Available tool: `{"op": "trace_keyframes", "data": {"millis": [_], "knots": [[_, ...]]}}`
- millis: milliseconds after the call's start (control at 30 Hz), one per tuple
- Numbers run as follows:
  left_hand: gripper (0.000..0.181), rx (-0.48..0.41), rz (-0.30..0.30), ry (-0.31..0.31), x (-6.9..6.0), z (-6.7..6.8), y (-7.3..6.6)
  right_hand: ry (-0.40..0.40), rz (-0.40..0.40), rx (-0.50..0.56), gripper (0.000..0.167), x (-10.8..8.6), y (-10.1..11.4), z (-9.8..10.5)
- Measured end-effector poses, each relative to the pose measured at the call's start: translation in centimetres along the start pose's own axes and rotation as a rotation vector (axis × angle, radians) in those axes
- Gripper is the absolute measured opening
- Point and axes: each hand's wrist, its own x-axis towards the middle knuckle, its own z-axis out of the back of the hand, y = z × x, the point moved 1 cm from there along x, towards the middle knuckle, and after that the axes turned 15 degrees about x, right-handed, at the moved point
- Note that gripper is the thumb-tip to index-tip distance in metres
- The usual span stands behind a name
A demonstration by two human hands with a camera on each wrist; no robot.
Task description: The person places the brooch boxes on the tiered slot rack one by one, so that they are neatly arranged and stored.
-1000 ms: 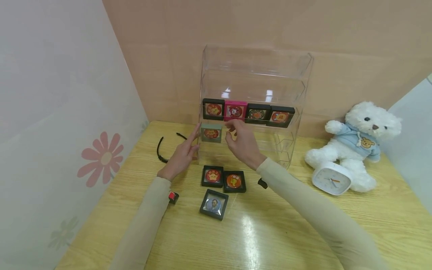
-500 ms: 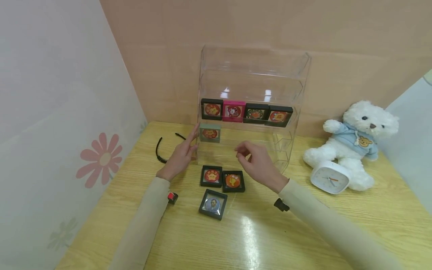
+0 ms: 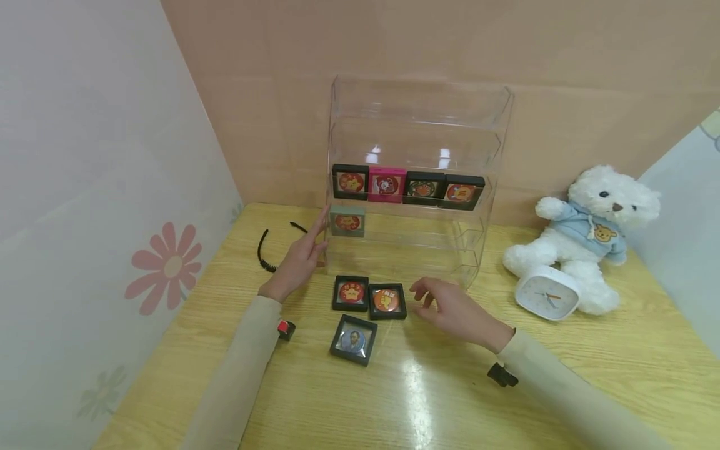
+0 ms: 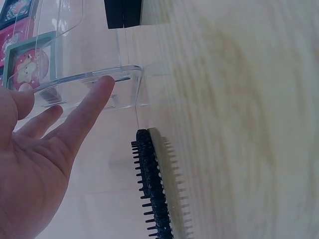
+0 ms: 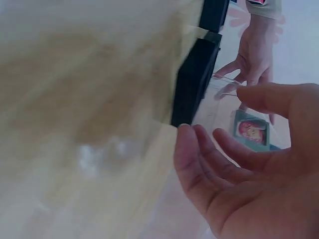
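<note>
My left hand (image 3: 296, 262) rests with straight fingers against the left side of a clear acrylic display rack (image 3: 419, 111). In the left wrist view its fingertips touch the rack's side panel (image 4: 84, 77). Over the table, my right hand (image 3: 458, 314) holds nothing; its loosely bent fingers are beside a black square display case with an orange badge (image 3: 387, 301). The right wrist view shows a gap between thumb and fingers, near that case's edge (image 5: 194, 82). Left of it lies a black case with a star badge (image 3: 351, 293), and nearer me one with a portrait badge (image 3: 354, 340).
On the rack, a row holds black cases and a pink case (image 3: 387, 185); a green case (image 3: 347, 222) stands one tier lower, at left. A black toothed headband (image 3: 265, 253) lies left of the rack. At right are a white teddy bear (image 3: 590, 237) and a white clock (image 3: 547, 294).
My right hand has moved from beside the green case on the rack down and right to the black cases on the table. The left hand stays at the rack's side.
</note>
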Motion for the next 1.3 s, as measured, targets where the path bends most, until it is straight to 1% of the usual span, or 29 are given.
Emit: {"op": "trace_keyframes", "data": {"millis": [100, 167, 300, 433, 500, 600, 733, 833, 1033, 1133, 1300], "knots": [[0.077, -0.004, -0.004, 0.002, 0.0, 0.0, -0.1, 0.022, -0.050, 0.007, 0.037, -0.8, -1.0, -0.1], [0.077, -0.008, -0.002, 0.003, 0.0, 0.0, -0.1, 0.023, -0.065, 0.000, 0.041, -1.3, -1.6, -0.2], [0.073, -0.012, 0.002, 0.003, -0.1, 0.1, -0.2, 0.025, -0.076, -0.015, 0.047, -1.7, -2.4, -0.2], [0.071, -0.018, 0.010, 0.008, -0.1, 0.0, -0.2, 0.048, -0.069, -0.014, 0.050, -1.6, -2.9, -0.1], [0.072, -0.012, 0.003, 0.006, -0.1, 0.0, -0.2, 0.063, -0.063, -0.021, 0.051, -1.4, -3.1, -0.2], [0.075, -0.033, 0.014, 0.010, -0.1, 0.0, -0.2, 0.081, -0.047, -0.051, 0.054, -1.0, -3.4, -0.2], [0.078, -0.075, 0.040, 0.019, -0.1, 0.0, -0.1, 0.088, -0.047, -0.084, 0.060, -0.4, -3.4, -0.4], [0.078, -0.077, 0.040, 0.018, -0.1, 0.0, 0.0, 0.092, -0.049, -0.091, 0.062, 0.1, -3.3, -0.6], [0.078, -0.054, 0.034, 0.017, -0.1, -0.1, 0.1, 0.104, -0.021, -0.090, 0.064, 1.1, -3.1, -0.8], [0.078, -0.029, 0.027, 0.008, -0.1, -0.1, 0.0, 0.115, -0.012, -0.090, 0.069, 1.7, -3.0, -0.8], [0.077, -0.013, 0.018, 0.001, -0.1, 0.0, -0.1, 0.139, -0.018, -0.082, 0.076, 2.4, -2.9, -0.9]]}}
